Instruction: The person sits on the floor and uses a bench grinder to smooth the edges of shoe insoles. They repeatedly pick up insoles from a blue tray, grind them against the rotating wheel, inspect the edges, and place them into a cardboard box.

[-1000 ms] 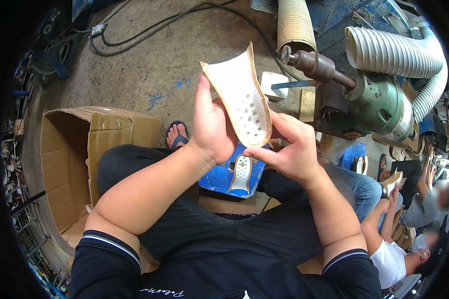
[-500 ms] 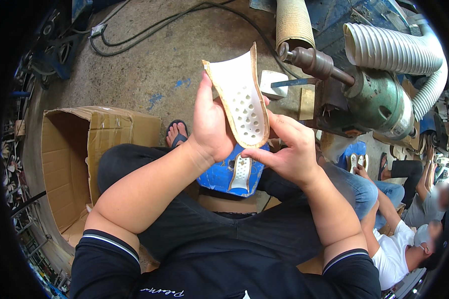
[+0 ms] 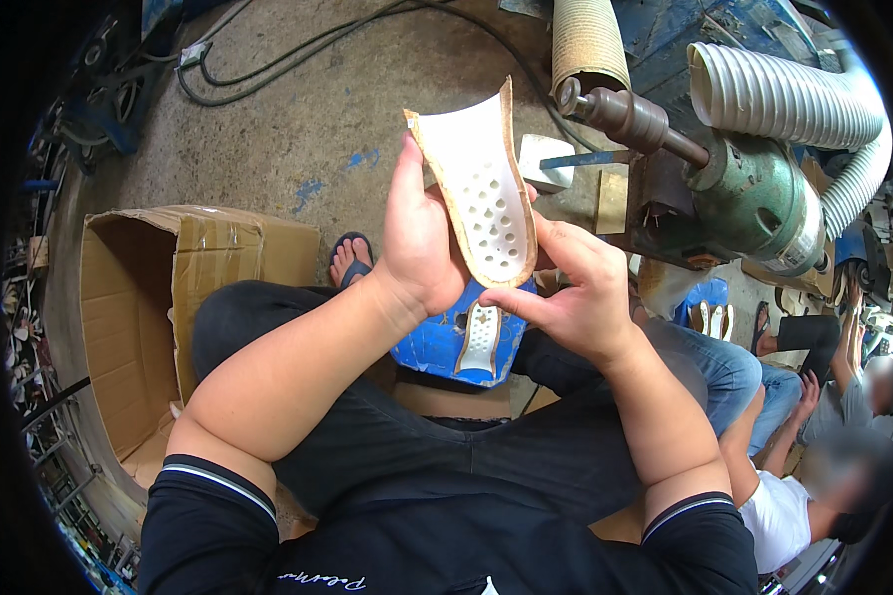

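Co-worker's hand (image 3: 809, 395), off to the R, has pulled back from the pale pieces (image 3: 709, 319) vs. half a sec ago. Forearms (image 3: 303, 372) angle up & inward, elbows bent. L hand (image 3: 417, 243) cups the white shell (image 3: 486, 203) by its L edge; R hand (image 3: 587, 288) grips its R edge, thumb by the bottom rim. Shell's up over the blue stool (image 3: 437, 357), top edge free; box (image 3: 238, 258) L, green motor (image 3: 754, 203) R, open floor (image 3: 288, 109) beyond.

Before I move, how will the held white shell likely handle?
The white shell is probably stiff, showing no sag where the left hand supports it. Likely light, given its thin rim and holes. Its smooth-looking inside may be slippery.
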{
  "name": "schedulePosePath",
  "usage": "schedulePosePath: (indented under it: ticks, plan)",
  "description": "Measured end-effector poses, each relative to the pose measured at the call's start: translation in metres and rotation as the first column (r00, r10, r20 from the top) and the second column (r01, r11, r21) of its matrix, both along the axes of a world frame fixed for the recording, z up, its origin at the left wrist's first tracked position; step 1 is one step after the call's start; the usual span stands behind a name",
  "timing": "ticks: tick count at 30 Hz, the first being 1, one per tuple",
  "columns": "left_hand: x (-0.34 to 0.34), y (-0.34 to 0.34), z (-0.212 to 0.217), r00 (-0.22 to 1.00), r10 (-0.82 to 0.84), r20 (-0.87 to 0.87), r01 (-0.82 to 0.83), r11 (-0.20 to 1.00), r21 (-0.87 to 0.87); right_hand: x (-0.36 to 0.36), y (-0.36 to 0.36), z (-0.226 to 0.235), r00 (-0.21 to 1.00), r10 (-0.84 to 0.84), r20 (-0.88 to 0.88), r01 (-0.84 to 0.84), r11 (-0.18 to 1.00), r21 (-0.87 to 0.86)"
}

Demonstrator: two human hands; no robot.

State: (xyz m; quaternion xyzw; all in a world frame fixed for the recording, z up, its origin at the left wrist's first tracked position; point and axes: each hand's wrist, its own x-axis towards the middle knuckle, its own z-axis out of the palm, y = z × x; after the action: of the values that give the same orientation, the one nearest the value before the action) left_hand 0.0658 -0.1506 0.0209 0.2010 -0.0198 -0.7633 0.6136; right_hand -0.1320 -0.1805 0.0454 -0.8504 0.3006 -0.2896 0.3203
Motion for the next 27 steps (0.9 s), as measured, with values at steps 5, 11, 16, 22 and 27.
schedulePosePath:
  ticks: [5,11,16,22,27]
  plan:
    - [-0.005,-0.003,-0.002,0.998,0.021,0.063,-0.023,1.0,0.016,0.001,0.004,0.003,0.998,-0.059,0.01,0.053,0.942,0.33]
    - [-0.008,-0.013,-0.012,0.984,-0.136,0.113,0.12,0.983,0.14,0.009,0.013,-0.013,0.927,-0.241,0.287,-0.074,0.632,0.771]
    - [-0.021,-0.018,-0.018,0.969,-0.148,0.196,0.101,0.968,0.23,0.009,0.012,-0.019,0.918,-0.296,0.264,-0.05,0.574,0.818]
    - [-0.012,-0.027,-0.021,0.924,-0.298,0.239,0.24,0.939,0.245,-0.014,-0.01,-0.009,0.946,-0.285,-0.157,0.322,0.748,0.58]
    - [0.02,-0.031,-0.017,0.677,-0.662,0.322,0.523,0.74,0.423,-0.035,-0.039,-0.008,0.907,-0.354,-0.23,0.366,0.93,0.013]
